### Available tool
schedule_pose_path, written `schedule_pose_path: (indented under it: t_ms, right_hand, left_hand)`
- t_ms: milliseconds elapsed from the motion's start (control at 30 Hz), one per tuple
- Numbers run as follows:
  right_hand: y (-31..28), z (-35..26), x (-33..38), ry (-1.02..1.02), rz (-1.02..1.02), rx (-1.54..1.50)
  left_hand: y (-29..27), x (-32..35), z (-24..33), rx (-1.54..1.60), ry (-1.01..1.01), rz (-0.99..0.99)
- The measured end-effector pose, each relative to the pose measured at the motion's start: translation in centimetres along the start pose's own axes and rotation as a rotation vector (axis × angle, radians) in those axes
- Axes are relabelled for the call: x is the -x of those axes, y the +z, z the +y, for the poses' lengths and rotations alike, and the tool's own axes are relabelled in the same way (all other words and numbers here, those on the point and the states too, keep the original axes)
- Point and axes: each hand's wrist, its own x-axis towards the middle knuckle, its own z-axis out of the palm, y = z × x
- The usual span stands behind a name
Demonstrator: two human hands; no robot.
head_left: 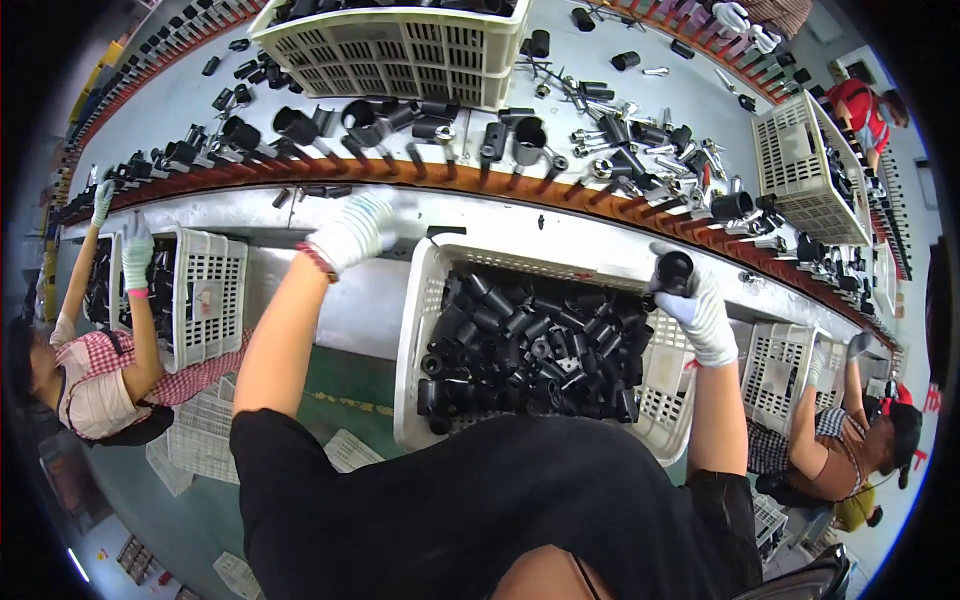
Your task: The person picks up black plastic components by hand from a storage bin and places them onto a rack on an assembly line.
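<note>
My right hand [706, 312], in a white striped knit glove, is closed around a short black hollow cylinder [676, 268], its round opening facing up. It is over the right rim of a white plastic basket [407, 372] heaped with black tubular parts [540, 345]. My left hand [356, 228], gloved the same way with a red band at the wrist, is by the bench's front edge, left of the basket. Motion smears its fingers, so I cannot see whether they hold anything. Just beyond the hands, a brown slotted rail [460, 180] carries a row of upright dark pieces.
A large white crate [390, 55] stands on the bench beyond the rail. Loose black cylinders and shiny metal parts [640, 140] lie around it. Another crate [800, 165] is at right. Co-workers sit at left [110, 385] and right [850, 450], with baskets beside them.
</note>
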Motion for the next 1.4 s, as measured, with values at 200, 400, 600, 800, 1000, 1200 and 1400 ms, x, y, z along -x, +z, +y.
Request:
schedule_pose_path:
  t_ms: [200, 400, 600, 800, 1000, 1200, 1400]
  right_hand:
    - [3.7, 0.3, -4.3, -0.241, 0.187, -0.518]
    - [10.9, -5.7, -11.6, -0.362, 0.313, -0.433]
    - [19.7, -5.1, -19.8, -0.496, 0.145, -0.457]
    - [25.8, -6.6, -21.8, -0.577, 0.329, -0.182]
    - [26.7, -4.9, -16.4, -0.718, 0.175, 0.030]
    - [18.6, 3.7, -5.1, -0.744, -0.154, 0.411]
    - [14.0, 14.6, 1.9, -0.047, -0.816, 1.168]
  left_hand:
    - [6.1, -2.8, 2.4, 0.275, 0.308, -0.108]
    - [4.6, -3.2, 2.8, 0.178, 0.137, -0.229]
    - [6.1, 1.9, 0.7, 0.299, -0.198, 0.630]
    - [3.2, 5.7, 3.8, 0.919, -0.265, 0.918]
    - [-2.9, 1.4, 9.3, 1.297, 0.036, 1.083]
    - [-3.0, -5.1, 13.6, 1.287, 0.138, 0.914]
    - [1.9, -13.9, 17.5, 1.316, -0.023, 0.804]
